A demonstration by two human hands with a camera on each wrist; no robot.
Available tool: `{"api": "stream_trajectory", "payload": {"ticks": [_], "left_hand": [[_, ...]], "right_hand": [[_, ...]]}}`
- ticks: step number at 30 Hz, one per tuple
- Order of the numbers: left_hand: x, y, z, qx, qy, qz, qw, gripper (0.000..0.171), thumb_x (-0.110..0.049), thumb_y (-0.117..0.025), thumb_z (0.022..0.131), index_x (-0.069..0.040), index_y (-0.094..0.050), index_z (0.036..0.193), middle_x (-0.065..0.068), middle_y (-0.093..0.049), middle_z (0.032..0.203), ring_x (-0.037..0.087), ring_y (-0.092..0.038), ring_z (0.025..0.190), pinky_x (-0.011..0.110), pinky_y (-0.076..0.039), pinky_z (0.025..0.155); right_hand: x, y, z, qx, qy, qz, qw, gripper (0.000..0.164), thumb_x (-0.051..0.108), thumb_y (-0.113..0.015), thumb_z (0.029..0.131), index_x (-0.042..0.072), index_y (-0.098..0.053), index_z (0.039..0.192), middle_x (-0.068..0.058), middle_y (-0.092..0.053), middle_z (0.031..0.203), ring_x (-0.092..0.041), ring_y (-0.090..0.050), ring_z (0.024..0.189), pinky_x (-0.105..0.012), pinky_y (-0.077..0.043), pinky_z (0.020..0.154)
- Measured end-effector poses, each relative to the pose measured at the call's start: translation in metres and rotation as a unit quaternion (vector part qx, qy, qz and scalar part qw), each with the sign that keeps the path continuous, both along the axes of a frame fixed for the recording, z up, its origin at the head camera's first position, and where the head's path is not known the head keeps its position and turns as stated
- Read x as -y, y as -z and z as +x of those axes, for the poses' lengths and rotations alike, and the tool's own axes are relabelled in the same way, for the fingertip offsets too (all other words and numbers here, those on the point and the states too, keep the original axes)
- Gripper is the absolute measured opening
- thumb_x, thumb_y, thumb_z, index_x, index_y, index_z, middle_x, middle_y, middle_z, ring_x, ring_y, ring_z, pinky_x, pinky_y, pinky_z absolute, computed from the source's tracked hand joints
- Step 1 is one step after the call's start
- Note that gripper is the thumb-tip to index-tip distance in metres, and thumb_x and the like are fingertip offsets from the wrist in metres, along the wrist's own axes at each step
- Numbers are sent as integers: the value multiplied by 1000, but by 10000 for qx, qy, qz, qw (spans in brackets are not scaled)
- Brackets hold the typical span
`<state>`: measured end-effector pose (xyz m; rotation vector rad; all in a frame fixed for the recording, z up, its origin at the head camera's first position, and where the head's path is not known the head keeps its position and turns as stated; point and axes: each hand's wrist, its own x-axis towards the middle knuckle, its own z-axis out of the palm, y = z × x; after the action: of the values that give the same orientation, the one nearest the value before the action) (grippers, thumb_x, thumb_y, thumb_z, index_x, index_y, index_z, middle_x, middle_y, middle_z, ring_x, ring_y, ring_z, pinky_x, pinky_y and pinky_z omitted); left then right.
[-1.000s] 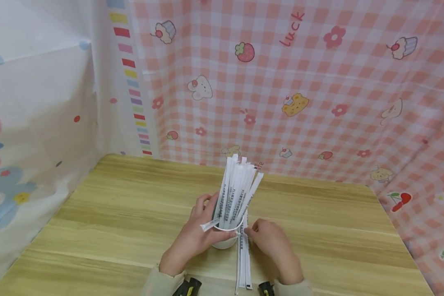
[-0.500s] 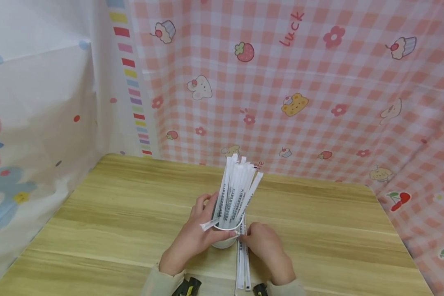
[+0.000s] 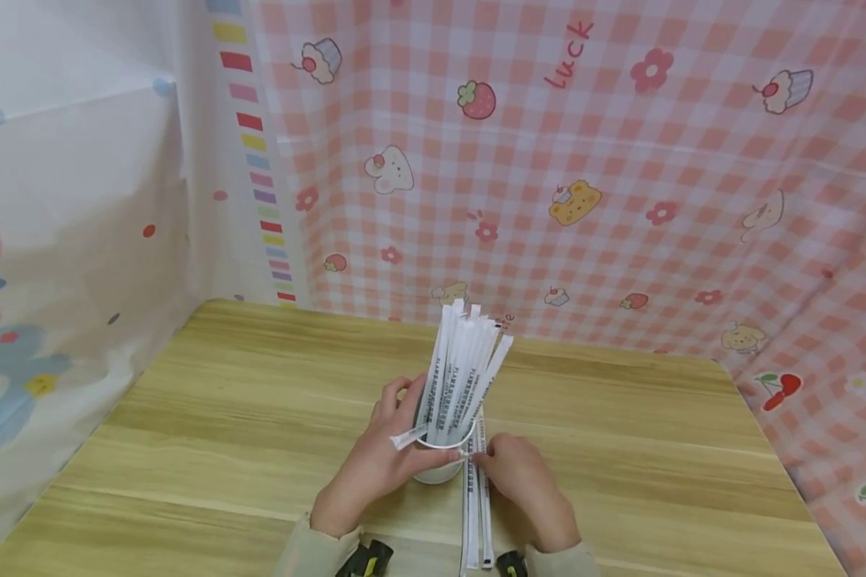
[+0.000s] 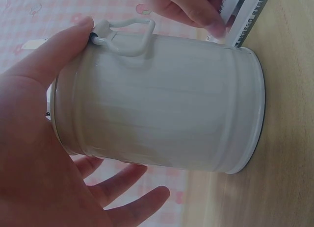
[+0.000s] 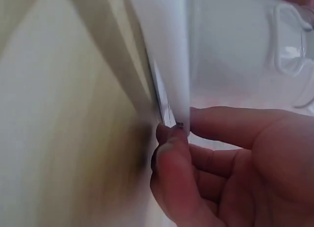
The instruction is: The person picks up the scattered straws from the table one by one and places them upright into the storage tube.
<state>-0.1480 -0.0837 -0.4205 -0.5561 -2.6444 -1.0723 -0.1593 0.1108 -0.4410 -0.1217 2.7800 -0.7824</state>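
My left hand (image 3: pixel 378 457) grips a white canister (image 4: pixel 157 99) near its rim, thumb on one side and fingers on the other. Its small white loop handle (image 4: pixel 130 38) shows in the left wrist view. Many paper-wrapped straws (image 3: pixel 462 377) with dark print stand in the canister, and one short end leans out over the left rim. Right of the canister, a few more wrapped straws (image 3: pixel 472 513) lie lengthwise on the table. My right hand (image 3: pixel 523 481) pinches a wrapped straw (image 5: pixel 169 60) from this group between thumb and fingers, close beside the canister.
The wooden table (image 3: pixel 224 449) reaches back to a pink checked cloth (image 3: pixel 520 160) hung behind it. A white printed cloth (image 3: pixel 79 200) hangs along the left side. Dark wrist straps (image 3: pixel 366 558) show at the bottom edge.
My right hand has shifted slightly left, then a little back to the right. The straws on the table have moved with it, and their near ends now lie further apart. My left hand stays put.
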Motion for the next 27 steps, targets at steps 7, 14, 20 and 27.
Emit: {"api": "stream_trajectory", "payload": {"ticks": [7,14,20,27], "left_hand": [[-1,-1,0,-11,22,-21,10000,102,-54,-71,64,-19,-18,143,14,-30,128,27,-40,103,39,-42,78],[-1,0,-1,9,47,25,10000,102,-52,-73,63,-19,-19,143,14,-30,127,26,-40,103,37,-42,77],[-1,0,-2,109,24,12,9999,101,-52,-74,63,-21,-19,143,12,-30,128,25,-39,104,36,-42,78],[-2,1,-2,3,37,-3,10000,101,-51,-74,63,-20,-19,143,13,-31,127,26,-39,104,38,-42,77]], "right_hand": [[-13,-3,-5,-60,184,-309,9993,24,25,-54,85,10,-55,67,-3,-51,51,-15,-46,40,-29,-38,42],[-25,-15,-9,-527,486,-502,9962,18,24,-54,87,9,-57,78,-2,-49,52,-14,-47,41,-29,-39,41],[-28,-28,-9,-1184,642,-594,9891,20,28,-52,89,10,-58,83,1,-50,57,-12,-48,46,-28,-38,45],[-26,-44,-2,-2848,435,-848,9538,25,37,-48,91,14,-58,84,5,-45,60,-11,-41,52,-26,-35,47]]}}
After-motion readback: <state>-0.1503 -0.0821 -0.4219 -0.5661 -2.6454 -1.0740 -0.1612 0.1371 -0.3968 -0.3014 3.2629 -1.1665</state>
